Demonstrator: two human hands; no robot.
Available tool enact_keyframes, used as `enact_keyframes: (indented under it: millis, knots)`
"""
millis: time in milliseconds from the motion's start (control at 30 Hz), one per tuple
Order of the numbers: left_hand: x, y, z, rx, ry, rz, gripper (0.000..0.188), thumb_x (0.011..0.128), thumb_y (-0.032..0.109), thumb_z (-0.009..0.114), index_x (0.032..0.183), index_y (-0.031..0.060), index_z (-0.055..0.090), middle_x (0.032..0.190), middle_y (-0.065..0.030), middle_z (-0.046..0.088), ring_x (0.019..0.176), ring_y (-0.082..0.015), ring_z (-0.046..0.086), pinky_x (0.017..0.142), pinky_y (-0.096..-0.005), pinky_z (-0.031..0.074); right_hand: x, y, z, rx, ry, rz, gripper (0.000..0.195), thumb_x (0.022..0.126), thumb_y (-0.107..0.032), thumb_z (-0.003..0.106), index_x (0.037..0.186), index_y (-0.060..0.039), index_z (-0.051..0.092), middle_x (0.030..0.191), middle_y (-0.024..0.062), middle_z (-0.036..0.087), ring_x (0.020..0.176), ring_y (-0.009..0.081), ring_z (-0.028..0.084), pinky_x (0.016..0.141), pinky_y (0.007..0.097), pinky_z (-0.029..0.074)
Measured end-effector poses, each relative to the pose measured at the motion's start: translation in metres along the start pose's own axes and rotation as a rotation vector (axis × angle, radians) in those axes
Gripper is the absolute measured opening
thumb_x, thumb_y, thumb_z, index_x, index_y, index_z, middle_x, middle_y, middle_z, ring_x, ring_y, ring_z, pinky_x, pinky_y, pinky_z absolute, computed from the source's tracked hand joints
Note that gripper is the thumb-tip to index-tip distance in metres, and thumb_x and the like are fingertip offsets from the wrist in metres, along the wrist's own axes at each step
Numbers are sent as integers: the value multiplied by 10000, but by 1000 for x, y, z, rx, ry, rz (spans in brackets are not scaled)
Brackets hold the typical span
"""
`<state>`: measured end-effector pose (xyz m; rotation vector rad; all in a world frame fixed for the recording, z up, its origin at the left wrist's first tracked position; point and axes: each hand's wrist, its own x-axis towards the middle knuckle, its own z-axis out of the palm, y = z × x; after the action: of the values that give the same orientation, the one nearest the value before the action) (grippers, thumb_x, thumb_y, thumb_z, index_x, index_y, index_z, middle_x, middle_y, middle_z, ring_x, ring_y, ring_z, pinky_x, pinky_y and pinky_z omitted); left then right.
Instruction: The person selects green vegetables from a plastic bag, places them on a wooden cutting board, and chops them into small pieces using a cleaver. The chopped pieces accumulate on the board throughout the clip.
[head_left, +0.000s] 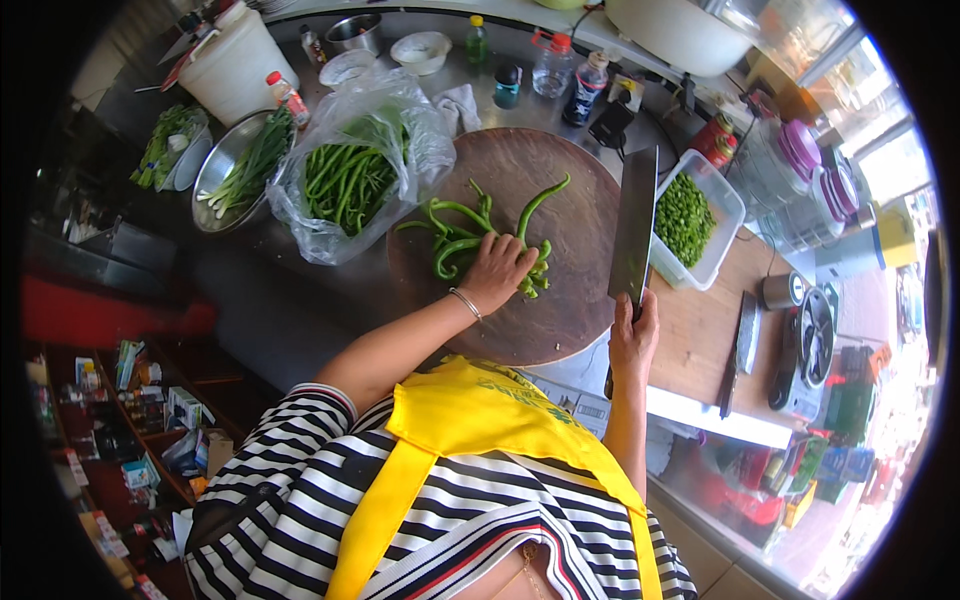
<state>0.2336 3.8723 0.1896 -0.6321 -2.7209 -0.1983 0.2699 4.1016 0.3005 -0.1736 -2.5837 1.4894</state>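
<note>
My left hand (496, 274) rests over a bunch of long green chili peppers (463, 217) on the round wooden chopping board (577, 300), its fingers closed around them. Some pepper ends poke out to the right of the fingers. In my right hand (634, 330) is a broad-bladed cleaver (634, 225), gripped by its handle. The blade points away from me, over the board's right edge and apart from the peppers. Just right of the blade, a clear plastic container (712, 279) holds chopped green pieces (684, 219).
Left of the board sits a plastic bag (300, 225) of green peppers, beside a metal bowl (206, 169) of scallions. Several bottles (551, 75) stand behind. A second knife (742, 345) and a portable gas stove (804, 360) lie on the wooden surface (690, 345) at right.
</note>
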Motion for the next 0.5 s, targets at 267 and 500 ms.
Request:
enact_keyframes:
  millis: [267, 500]
  knots:
    - [3, -13, -39, -182, -285, 74, 910, 641, 337, 810, 1384, 64, 361, 1346, -202, 366, 1274, -375, 330, 1075, -510, 247, -31, 31, 25, 141, -132, 148, 212, 931, -231, 579, 1025, -47, 526, 588, -12, 452, 440, 71, 428, 383, 242, 354]
    - [45, -39, -71, -466, -209, 321, 326, 783, 25, 595, 1108, 9, 582, 1210, -130, 571, 1186, -263, 503, 968, -396, 398, -50, 18, 25, 121, -113, 204, 253, 911, -222, 598, 1064, -33, 529, 581, -18, 455, 443, 61, 419, 387, 236, 352]
